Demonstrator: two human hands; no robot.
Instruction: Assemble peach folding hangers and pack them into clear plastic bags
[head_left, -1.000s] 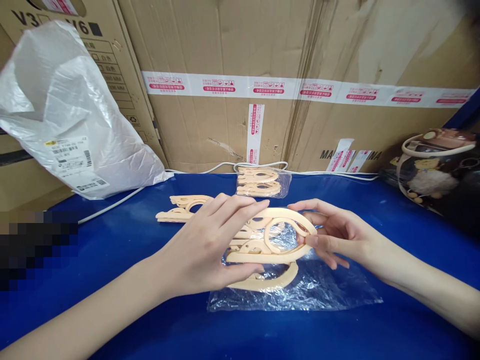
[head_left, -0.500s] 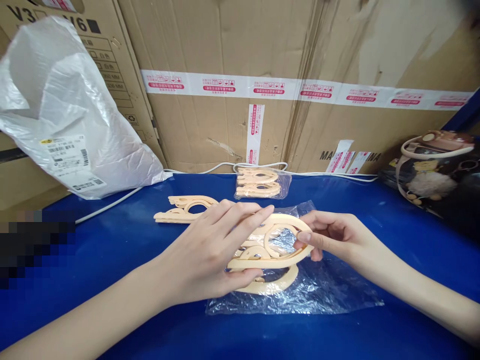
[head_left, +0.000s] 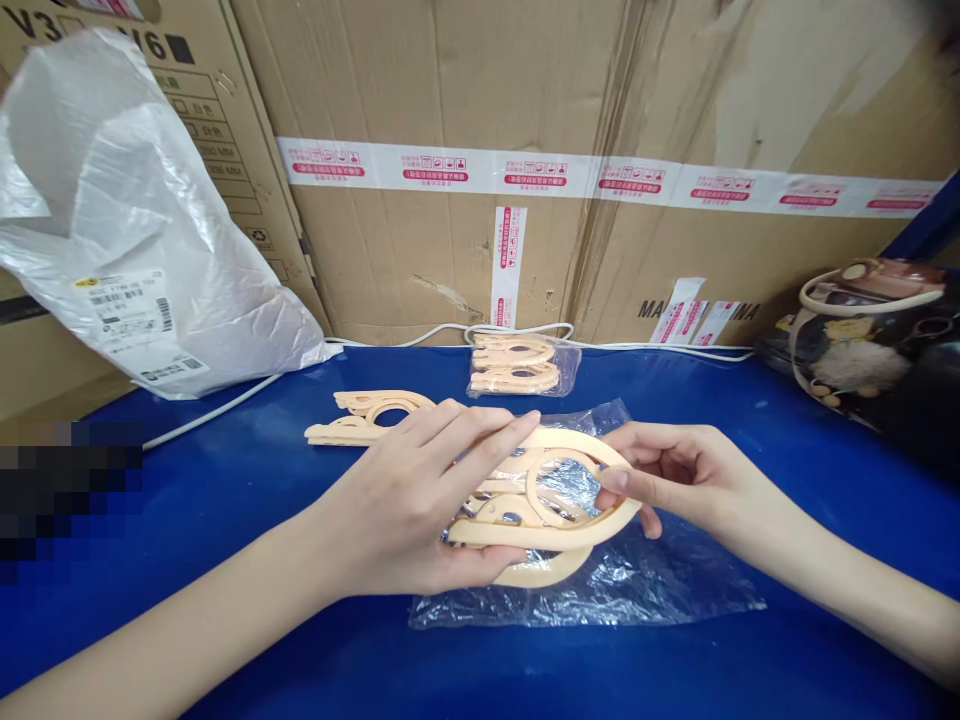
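Observation:
A cream plastic folding hanger (head_left: pixel 600 530), folded into a loop, is held between both hands. My left hand (head_left: pixel 427 500) lies over its left part, thumb below and fingers above. The right hand (head_left: pixel 660 475) pinches the rounded right end between thumb and fingers. Under it another cream hanger (head_left: pixel 551 572) shows in part, on a clear plastic bag (head_left: pixel 637 590); whether it lies inside the bag I cannot tell. Just beyond my left hand lies a further folded hanger (head_left: pixel 345 433), its right end partly covered.
At the back, a small clear packet (head_left: pixel 566 370) of cream hangers lies by a white cable (head_left: pixel 660 348). A white mailing bag (head_left: pixel 172 230) leans at left against cardboard boxes (head_left: pixel 427 270). A dark bag with a pompom (head_left: pixel 862 350) stands right, on the blue table (head_left: pixel 300 650).
The hanger's right end has shifted slightly right and its lower edge slightly down, with my right fingers still pinching it. My left hand stays nearly in place.

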